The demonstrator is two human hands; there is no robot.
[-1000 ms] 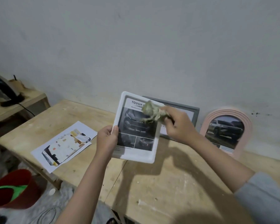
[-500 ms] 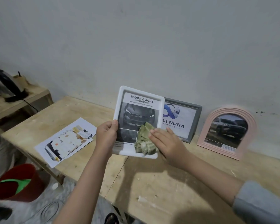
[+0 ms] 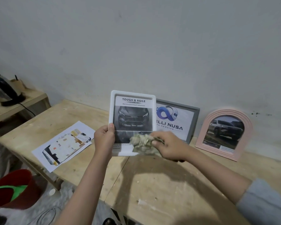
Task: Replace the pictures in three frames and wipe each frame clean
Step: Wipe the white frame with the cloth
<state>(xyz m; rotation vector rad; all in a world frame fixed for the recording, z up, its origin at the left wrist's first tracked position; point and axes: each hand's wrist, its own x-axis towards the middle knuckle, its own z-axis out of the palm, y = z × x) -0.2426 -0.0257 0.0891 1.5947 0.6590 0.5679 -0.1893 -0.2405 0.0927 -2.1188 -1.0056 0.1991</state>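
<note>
My left hand (image 3: 104,140) grips the left edge of a white frame (image 3: 132,96) with a dark car picture headed "TOUGH & AGILE", held upright above the table. My right hand (image 3: 170,146) holds a crumpled greenish cloth (image 3: 141,142) pressed against the frame's lower right corner. A grey frame (image 3: 195,117) with a blue logo picture leans on the wall behind. A pink arched frame (image 3: 224,111) with a car photo leans to its right. Loose printed pictures (image 3: 63,143) lie on the table at left.
The wooden table (image 3: 161,184) runs along a grey wall. A kettle (image 3: 2,90) stands on a lower wooden stand at far left, its cord hanging down. A red bucket (image 3: 13,189) with a green item inside sits on the floor at lower left.
The cloth in my right hand went from the frame's top down to its lower part, then shifted right to the lower right corner. The white frame now stands more upright.
</note>
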